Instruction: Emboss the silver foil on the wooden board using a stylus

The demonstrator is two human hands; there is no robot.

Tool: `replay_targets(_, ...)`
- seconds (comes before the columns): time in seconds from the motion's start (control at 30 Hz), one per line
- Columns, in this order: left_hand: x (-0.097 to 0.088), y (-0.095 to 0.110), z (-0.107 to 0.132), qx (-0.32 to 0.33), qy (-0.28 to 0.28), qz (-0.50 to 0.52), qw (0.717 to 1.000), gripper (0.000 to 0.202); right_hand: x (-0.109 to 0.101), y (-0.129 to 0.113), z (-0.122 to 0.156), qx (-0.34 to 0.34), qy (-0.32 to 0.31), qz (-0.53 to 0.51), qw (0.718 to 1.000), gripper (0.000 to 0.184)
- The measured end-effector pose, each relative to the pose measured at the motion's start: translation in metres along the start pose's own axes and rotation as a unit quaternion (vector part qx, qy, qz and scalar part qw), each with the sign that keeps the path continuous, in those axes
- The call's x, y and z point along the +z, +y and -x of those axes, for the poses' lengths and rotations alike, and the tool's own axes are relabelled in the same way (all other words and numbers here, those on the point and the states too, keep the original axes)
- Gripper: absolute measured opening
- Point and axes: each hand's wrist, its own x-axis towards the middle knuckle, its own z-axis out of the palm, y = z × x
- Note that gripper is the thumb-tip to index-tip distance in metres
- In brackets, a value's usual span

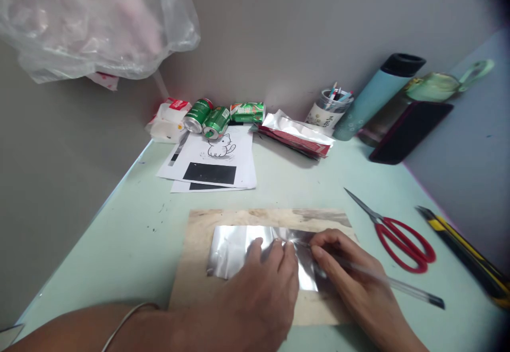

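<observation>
Near the front edge of the desk [119,235], the left hand [263,283] lies palm down on a thin metal sheet [231,248]. Its fingers [255,248] are spread open and press flat, gripping nothing. The right hand [350,272] is beside it, its fingers closed around a clear pen [398,285] whose tip meets the sheet just by the left fingertips.

The sheet rests on a wooden board [199,288] and lies within the board's edges. It looks light, springy and slick. Its left end is slightly creased and lifted, so it would probably curl or slide unless held down flat. The cut edges may be sharp, so pressing on the face seems safer than pinching the rim.

Toward the right edge of the desk lie red-handled scissors [402,237], shut, and beyond them a yellow and black utility knife [466,251].

Further back, printed papers [215,160] show a cat outline. Along the back edge, against the wall, are:
- green cans [215,120] lying on their sides
- a tissue pack [169,120]
- foil packets [297,134]
- a cup of pens [329,110]
- a teal bottle [374,97]
- a dark phone [410,131]

A clear plastic bag [91,22] hangs above the far left corner.
</observation>
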Motion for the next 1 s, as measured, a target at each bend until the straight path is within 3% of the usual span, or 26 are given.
replay_targets(0.47,0.0006,-0.0004,-0.0019,0.005,-0.025,0.0,1.0,0.043,0.0025,0.0047,0.0028,0.026,0.012,0.043,0.999,0.021)
replay_targets(0.7,0.001,-0.0008,-0.0007,0.008,-0.024,0.005,1.0,0.044,0.0049,0.0056,0.0026,0.056,-0.016,0.028,0.998,0.022)
replay_targets(1.0,-0.0006,-0.0009,-0.0014,0.004,-0.024,0.007,1.0,0.042,0.0031,0.0032,0.0025,0.028,-0.013,0.048,0.998,0.024)
